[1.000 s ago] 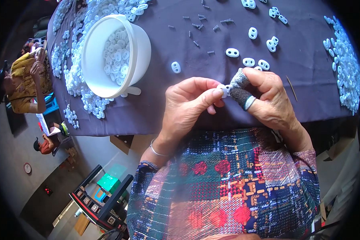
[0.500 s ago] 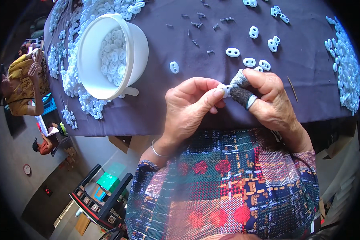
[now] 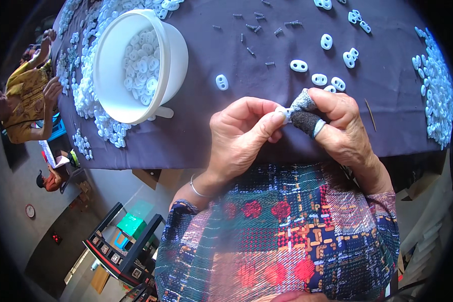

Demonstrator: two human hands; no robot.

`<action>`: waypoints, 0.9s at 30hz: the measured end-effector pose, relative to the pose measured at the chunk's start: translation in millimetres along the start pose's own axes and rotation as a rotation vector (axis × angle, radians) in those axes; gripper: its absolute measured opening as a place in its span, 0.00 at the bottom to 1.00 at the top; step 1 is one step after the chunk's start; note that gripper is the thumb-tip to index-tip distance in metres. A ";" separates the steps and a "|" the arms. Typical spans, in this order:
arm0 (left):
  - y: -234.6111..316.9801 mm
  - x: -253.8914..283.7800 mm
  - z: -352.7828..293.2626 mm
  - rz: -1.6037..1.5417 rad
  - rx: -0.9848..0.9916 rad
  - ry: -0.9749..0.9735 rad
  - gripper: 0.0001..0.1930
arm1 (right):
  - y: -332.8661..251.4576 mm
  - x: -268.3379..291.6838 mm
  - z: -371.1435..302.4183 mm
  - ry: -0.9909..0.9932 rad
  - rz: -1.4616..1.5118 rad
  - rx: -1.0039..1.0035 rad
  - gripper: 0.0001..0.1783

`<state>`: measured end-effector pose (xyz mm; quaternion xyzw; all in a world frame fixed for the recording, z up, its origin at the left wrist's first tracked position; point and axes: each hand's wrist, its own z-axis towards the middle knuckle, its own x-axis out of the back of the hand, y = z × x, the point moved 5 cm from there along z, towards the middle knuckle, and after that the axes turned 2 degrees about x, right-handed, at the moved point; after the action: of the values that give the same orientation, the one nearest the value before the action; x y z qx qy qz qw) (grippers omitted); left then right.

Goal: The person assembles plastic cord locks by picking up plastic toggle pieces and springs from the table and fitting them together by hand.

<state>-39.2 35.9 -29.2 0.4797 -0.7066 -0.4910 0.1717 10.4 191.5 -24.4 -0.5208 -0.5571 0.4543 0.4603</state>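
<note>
"What's around the table?"

"A room with a grey wall (image 3: 17, 176), tilted in this view. The table (image 3: 176, 143) is covered with a dark purple-grey cloth, and off to the left sits a co-worker in a yellow top (image 3: 30, 108)."

"And on the cloth, biggest first?"

"A large heap of white pieces (image 3: 85, 95) spreads along the left side, with a smaller heap (image 3: 438, 95) at the far right. Beside the left heap a white bucket (image 3: 177, 60) lies tipped, its mouth facing left — more white pieces (image 3: 143, 65) are inside."

"The hands?"

"Both are closed, meeting in front of the body at the near part of the table. The left hand (image 3: 239, 133) pinches a small white piece (image 3: 286, 115) between thumb and forefinger. The right hand (image 3: 346, 126) pinches it from the other side, wearing a grey finger cover (image 3: 303, 102) and a dark thumb cover (image 3: 303, 122)."

"Anything smaller?"

"A thin brown stick (image 3: 370, 115) lies just right of the right hand. Loose oval pieces (image 3: 299, 66), white with two holes, are scattered beyond the hands. Smallest are the dark springs (image 3: 293, 23) farther up the cloth."

"Which way is the held piece facing?"

"Hard to say — the fingertips hide most of it."
</note>
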 end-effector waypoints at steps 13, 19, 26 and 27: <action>1.1 0.3 4.0 -0.011 0.009 0.019 0.06 | -5.1 -2.1 2.9 0.080 0.072 -0.033 0.03; 1.7 3.7 10.4 -0.133 0.001 -0.007 0.06 | -10.5 -1.0 3.5 0.117 -0.133 0.304 0.08; -2.8 4.2 10.4 -0.251 0.036 -0.042 0.07 | -25.0 -14.9 -1.9 0.277 -0.657 0.550 0.20; -2.6 4.3 10.0 -0.251 0.035 -0.042 0.07 | -25.4 -16.2 -1.6 0.278 -0.658 0.551 0.20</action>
<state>-47.1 37.5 -37.0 0.5568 -0.6531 -0.5060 0.0856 8.5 174.2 0.3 -0.2302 -0.4842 0.3411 0.7722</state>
